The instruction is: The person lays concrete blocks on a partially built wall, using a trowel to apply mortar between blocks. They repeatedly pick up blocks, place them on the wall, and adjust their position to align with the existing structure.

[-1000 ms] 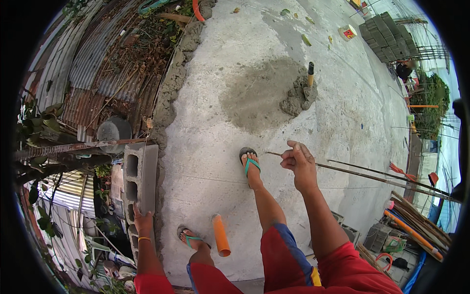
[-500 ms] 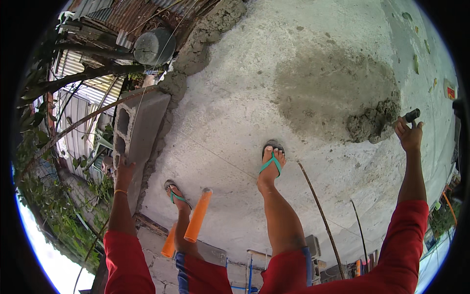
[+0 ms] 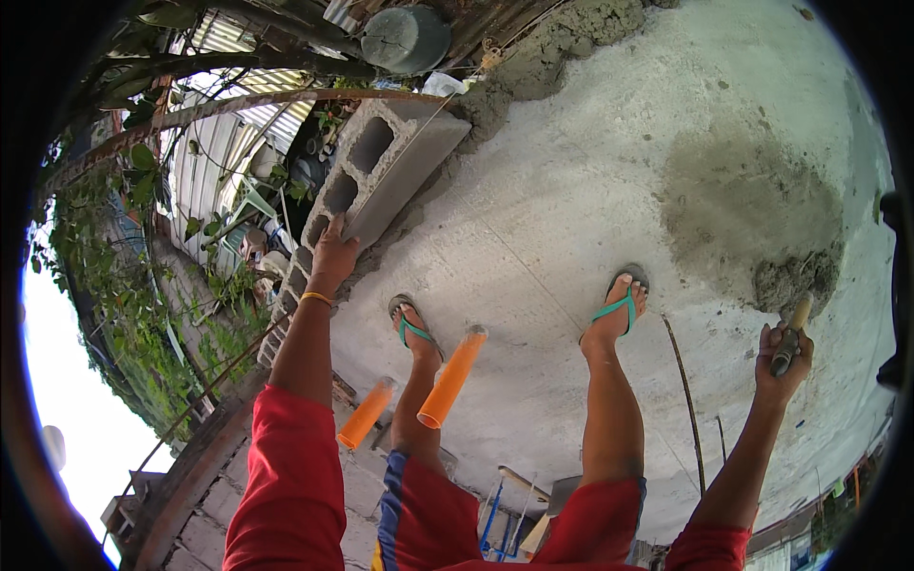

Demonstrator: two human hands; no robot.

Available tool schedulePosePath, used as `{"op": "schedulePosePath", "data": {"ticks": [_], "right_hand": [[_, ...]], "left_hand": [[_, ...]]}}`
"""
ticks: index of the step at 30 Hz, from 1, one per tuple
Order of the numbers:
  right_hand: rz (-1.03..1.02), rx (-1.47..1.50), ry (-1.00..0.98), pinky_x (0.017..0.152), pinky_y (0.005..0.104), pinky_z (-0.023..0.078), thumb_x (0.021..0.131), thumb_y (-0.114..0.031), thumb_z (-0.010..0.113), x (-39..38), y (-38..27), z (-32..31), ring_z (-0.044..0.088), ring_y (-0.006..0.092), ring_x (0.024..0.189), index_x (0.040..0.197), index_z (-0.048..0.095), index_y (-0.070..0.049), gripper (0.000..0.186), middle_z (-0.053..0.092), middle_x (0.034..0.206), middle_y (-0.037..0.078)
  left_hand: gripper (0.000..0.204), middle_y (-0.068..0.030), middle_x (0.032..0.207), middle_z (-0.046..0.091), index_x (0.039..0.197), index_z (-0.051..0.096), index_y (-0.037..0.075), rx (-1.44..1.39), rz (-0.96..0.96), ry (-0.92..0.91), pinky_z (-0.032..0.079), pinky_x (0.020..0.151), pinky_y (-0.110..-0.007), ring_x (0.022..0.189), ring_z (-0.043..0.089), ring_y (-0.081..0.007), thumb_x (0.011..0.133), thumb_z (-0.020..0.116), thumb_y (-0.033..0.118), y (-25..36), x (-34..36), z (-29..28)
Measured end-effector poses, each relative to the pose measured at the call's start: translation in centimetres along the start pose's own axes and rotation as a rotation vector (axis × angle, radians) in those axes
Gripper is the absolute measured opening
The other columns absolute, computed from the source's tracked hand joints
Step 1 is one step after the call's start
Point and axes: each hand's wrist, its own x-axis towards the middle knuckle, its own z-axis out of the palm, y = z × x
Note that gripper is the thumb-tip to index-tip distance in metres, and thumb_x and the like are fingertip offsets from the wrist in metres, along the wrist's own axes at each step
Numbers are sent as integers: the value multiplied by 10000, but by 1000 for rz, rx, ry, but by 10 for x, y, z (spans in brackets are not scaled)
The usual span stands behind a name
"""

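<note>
Concrete block (image 3: 386,171) sits unmortared at the slab's edge, the left hand (image 3: 333,255) flat on its end, while right-hand (image 3: 783,354) fingers close around a trowel (image 3: 789,341) beside the mortar pile (image 3: 795,279).

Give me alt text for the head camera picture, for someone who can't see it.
Seen from above, a person stands on a concrete slab, left hand resting on a hollow grey block at the slab's edge, right hand gripping a trowel stuck into a mortar pile. Two orange pipe pieces stand near the sandalled feet.
</note>
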Motion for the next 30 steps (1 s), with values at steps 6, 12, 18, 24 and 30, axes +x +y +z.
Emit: {"op": "schedulePosePath", "data": {"ticks": [6, 12, 18, 24, 30], "right_hand": [[225, -227, -418, 610, 363, 573, 844, -164, 572, -174, 129, 91, 601, 207, 640, 1176, 514, -38, 360, 589, 826, 92], [467, -771, -504, 466, 298, 488, 819, -106, 653, -159, 320, 178, 566, 146, 534, 1027, 557, -77, 231, 565, 741, 39], [603, -1340, -870, 494, 346, 489, 759, -151, 694, -196, 482, 216, 565, 171, 509, 940, 560, 12, 277, 596, 711, 94], [719, -1311, -886, 436, 350, 444, 785, -108, 714, -194, 541, 255, 531, 159, 482, 986, 569, 17, 278, 568, 685, 81], [648, -1271, -794, 408, 334, 412, 773, -66, 677, -154, 494, 271, 513, 143, 469, 994, 568, 2, 255, 553, 680, 70]], "left_hand": [[518, -201, 1302, 604, 1394, 513, 102, -123, 167, 69, 435, 1047, -439, 1232, 545, -398, 896, 615, 200, -13, -2, -1], [484, -211, 1237, 634, 1363, 541, 95, -54, 270, 93, 470, 994, -440, 1147, 595, -399, 896, 612, 198, -17, -3, -7], [502, -221, 1128, 655, 1351, 555, 104, -80, 351, 85, 490, 946, -444, 1070, 625, -394, 869, 635, 220, -23, 1, -13], [521, -224, 1154, 649, 1361, 549, 92, -40, 345, 72, 485, 959, -441, 1085, 623, -392, 868, 631, 237, -26, 3, -11], [534, -230, 1223, 634, 1377, 535, 76, -75, 327, 83, 465, 999, -429, 1146, 607, -384, 880, 618, 254, -20, -1, -11]]}}
